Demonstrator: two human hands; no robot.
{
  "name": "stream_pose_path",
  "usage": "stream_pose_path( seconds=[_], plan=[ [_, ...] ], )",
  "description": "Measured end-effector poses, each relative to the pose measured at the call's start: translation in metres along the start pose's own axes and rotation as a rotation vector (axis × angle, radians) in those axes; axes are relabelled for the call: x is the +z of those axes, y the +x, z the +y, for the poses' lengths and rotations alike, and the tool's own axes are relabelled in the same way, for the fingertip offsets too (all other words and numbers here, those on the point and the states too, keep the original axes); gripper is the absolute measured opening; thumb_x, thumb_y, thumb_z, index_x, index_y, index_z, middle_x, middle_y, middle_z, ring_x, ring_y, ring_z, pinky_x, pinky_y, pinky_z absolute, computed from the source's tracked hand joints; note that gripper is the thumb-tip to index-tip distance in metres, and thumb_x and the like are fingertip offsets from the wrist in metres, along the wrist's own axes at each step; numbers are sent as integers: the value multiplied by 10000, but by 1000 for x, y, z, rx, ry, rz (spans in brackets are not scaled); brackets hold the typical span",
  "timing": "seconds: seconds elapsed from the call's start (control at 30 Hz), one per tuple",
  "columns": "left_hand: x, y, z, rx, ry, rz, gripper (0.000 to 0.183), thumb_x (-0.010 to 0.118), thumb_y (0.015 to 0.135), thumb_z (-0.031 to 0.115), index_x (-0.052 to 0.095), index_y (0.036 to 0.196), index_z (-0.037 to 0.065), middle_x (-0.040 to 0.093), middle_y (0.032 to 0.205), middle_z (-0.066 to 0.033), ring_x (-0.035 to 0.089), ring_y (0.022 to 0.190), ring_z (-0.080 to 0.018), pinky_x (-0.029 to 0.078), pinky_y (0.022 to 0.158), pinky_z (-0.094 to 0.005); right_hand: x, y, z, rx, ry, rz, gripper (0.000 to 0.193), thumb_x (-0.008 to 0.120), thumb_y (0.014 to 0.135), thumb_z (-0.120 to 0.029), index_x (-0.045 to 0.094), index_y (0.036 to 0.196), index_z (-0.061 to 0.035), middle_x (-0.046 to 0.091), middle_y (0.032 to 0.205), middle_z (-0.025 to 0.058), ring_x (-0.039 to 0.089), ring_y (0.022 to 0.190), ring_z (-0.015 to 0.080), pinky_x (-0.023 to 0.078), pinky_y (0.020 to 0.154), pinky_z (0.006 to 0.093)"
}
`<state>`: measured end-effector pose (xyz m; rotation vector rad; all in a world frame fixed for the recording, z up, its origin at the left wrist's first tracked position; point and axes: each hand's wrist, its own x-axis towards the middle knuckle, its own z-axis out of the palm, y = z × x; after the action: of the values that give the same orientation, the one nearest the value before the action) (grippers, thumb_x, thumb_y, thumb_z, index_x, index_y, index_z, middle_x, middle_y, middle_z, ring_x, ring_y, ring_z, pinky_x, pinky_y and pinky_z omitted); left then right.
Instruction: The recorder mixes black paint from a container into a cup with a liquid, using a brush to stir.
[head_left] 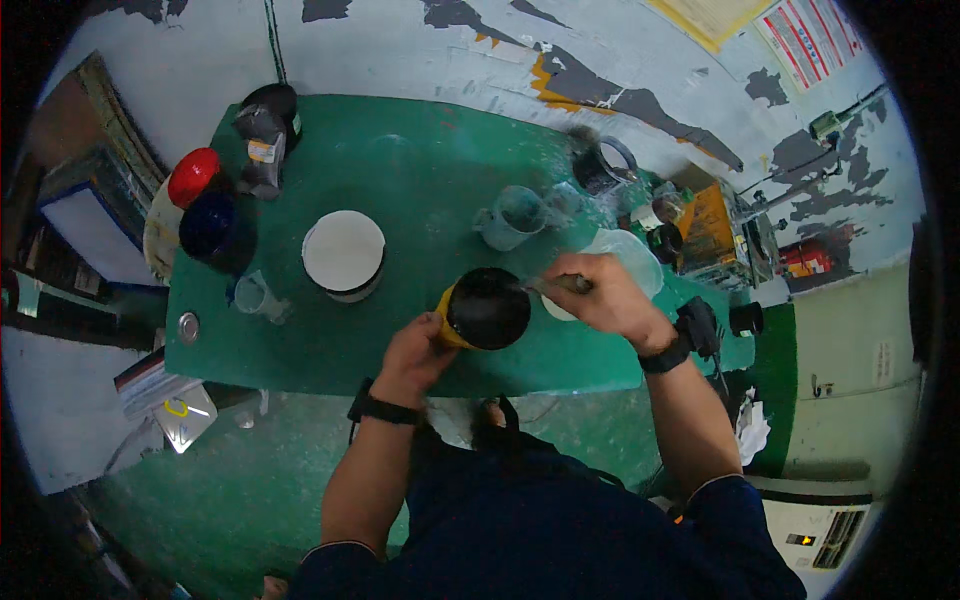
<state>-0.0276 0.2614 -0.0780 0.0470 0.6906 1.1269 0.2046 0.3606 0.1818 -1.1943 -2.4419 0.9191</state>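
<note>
My left hand is closed around the side of a round yellow can near the table's front edge. The can's top is a glossy black surface; whether this is a lid or the contents I cannot tell. My right hand grips a short tool with a brownish handle. Its thin metal end reaches the can's right rim, and its exact shape is blurred. Left of the can stands a tub with a white lid. Partly behind my right hand is a translucent whitish container.
Cloudy plastic beakers stand beyond the can, and a small clear cup sits at left. Red and dark blue tubs line the green table's left edge. Cans and an orange-and-grey box crowd the right.
</note>
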Motion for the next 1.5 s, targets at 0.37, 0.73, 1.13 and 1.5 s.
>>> stream_pose_path(
  seconds=[0.37, 0.73, 1.13, 1.5],
  plan=[
    [-1, 4, 3, -36, -38, -82, 216, 508, 1085, 183, 578, 1261, 80, 627, 1288, -98, 624, 1192, -264, 486, 1086, -485, 19, -45, 7, 648, 761, 196, 207, 735, 970, -129, 692, 1060, 52, 721, 919, 95, 725, 810, 169, 576, 711, 287],
    [8, -4, 11, -93, -84, -22, 183, 516, 1075, 168, 580, 1231, 99, 625, 1294, -85, 585, 1248, -273, 465, 1106, -503, 16, -71, 16, 224, 175, 148, 128, 748, 962, -116, 717, 1054, -33, 709, 913, -5, 607, 729, 122, 499, 705, 270],
    [0, 0, 7, -75, -96, -4, 230, 541, 1076, 152, 557, 1290, 71, 627, 1317, -104, 608, 1252, -291, 485, 1100, -511, 11, -56, 4, 553, 854, 367, 159, 750, 956, -106, 710, 1040, 22, 722, 981, 90, 707, 808, 151, 548, 696, 281],
    [5, -7, 12, -74, -80, 27, 247, 532, 1090, 213, 577, 1300, 90, 633, 1304, -81, 600, 1242, -265, 474, 1082, -497, 8, -46, -12, 561, 500, 51, 189, 765, 952, -125, 706, 1070, 9, 733, 899, 76, 682, 775, 132, 535, 680, 281]
  ],
)
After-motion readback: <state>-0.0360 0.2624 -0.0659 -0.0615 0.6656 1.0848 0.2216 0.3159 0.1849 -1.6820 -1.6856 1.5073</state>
